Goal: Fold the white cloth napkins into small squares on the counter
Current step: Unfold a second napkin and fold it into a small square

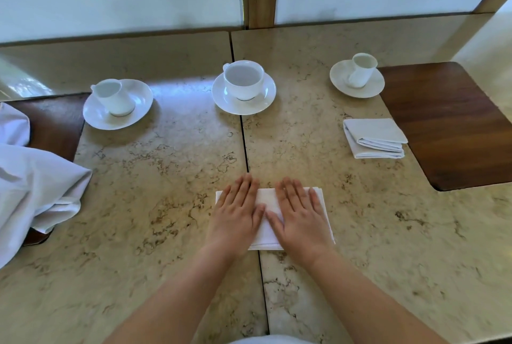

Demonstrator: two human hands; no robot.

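Fingers (243,191) of left hand (235,216) straight, slightly spread, pressing flat on the folded napkin (266,199); fingers of right hand (300,219) same — flat, lightly fanned, nothing pinched. Thumbs nearly meeting over the cloth's middle. Napkin sits near front centre of the worktop (166,177), straddling the seam btwn the two stone slabs, already down to a compact rectangle, mostly hidden under the palms.

Looks like a crease being smoothed, or a last flattening — can't tell if one more fold is due, since shape under the hands reads wider than square.

Done so far: one finished napkin (374,138) folded into a small layered square, to the right, just beside the dark wood inset (448,127). Left to do: a loose pile of unfolded white cloths (36,186) at far left, draped over another wood inset; count not clear, at least a couple. So approx. one done, one nearly, rest waiting.

Behind: three white cups on saucers (243,89) in a row, well apart from the work.
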